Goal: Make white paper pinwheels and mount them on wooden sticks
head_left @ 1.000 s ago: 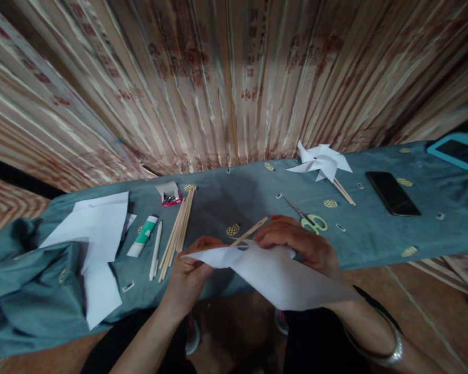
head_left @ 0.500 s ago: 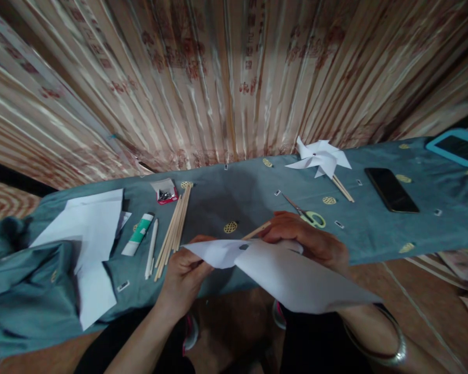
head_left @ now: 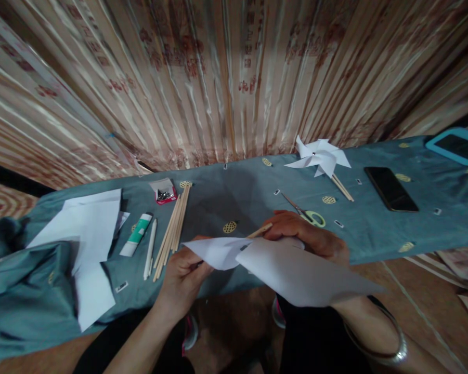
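Observation:
My left hand (head_left: 182, 275) pinches the left corner of a folded white paper (head_left: 292, 272) held above the table's near edge. My right hand (head_left: 310, 239) is closed on the paper's top and on a thin wooden stick (head_left: 259, 230) that pokes out up and to the right of the fold. The paper spreads toward the lower right and hides my right wrist. A silver bangle (head_left: 390, 348) sits on my right forearm.
On the teal cloth (head_left: 234, 200): white sheets (head_left: 89, 228), a glue tube (head_left: 136, 235), a white pen (head_left: 150, 248), a bundle of sticks (head_left: 174, 228), a small box of pins (head_left: 164, 192), scissors (head_left: 308, 214), a finished pinwheel (head_left: 320, 156), a black phone (head_left: 390, 188), a blue-framed tablet (head_left: 458, 146). A curtain hangs behind.
The paper's right flap has tilted and shifted slightly to the right; my hands stay in place, and the view has dipped a little.

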`<state>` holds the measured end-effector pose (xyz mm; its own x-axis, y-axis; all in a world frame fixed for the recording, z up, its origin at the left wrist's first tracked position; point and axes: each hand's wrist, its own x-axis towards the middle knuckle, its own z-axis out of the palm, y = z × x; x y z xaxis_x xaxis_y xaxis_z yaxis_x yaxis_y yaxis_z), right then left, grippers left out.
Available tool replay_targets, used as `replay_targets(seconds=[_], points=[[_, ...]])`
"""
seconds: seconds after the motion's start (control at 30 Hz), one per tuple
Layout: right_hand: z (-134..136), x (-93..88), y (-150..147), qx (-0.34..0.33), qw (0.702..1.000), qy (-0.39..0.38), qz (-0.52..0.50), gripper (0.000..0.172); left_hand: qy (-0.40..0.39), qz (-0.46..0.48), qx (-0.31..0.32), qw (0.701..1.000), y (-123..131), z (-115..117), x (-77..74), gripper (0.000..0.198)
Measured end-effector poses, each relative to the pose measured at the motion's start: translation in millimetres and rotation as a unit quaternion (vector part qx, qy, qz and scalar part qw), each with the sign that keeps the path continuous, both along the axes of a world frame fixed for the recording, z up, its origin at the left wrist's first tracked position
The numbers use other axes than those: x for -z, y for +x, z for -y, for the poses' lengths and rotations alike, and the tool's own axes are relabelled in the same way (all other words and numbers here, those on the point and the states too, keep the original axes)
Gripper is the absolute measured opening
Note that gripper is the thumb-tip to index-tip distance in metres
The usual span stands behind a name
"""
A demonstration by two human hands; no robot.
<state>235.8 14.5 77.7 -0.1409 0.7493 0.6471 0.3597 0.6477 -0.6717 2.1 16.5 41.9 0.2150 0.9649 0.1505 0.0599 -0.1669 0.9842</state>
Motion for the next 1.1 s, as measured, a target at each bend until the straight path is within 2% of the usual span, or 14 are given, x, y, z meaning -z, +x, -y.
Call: replay_targets(seconds=[0.1, 0.33, 0.6, 0.83, 1.1], points=[[1, -0.1, 0, -0.005, 1.000, -0.006, -0.006, 0.020, 0.000, -0.016, -0.008, 1.000, 0, 0, 1.1, 0.016], [2, 1.4, 1, -0.014, 0.999, -0.043, -0.023, 0.021, 0.013, -0.034, -0.014, 0.999, 2, -1, -3.3, 0.026], [3, 0.3, 2, -0.014, 0.999, -0.035, -0.013, 0.015, 0.020, -0.054, -0.034, 0.998, 5, -2, -11.0, 0.034], [3, -0.6, 2, -0.015, 0.998, -0.049, -0.020, 0.017, 0.015, -0.049, -0.027, 0.998, 2, -1, -7.8, 0.030], [3, 0.9, 2, -0.017, 0.997, -0.061, -0.040, 0.022, 0.016, -0.035, -0.009, 0.999, 4, -2, -11.4, 0.025]])
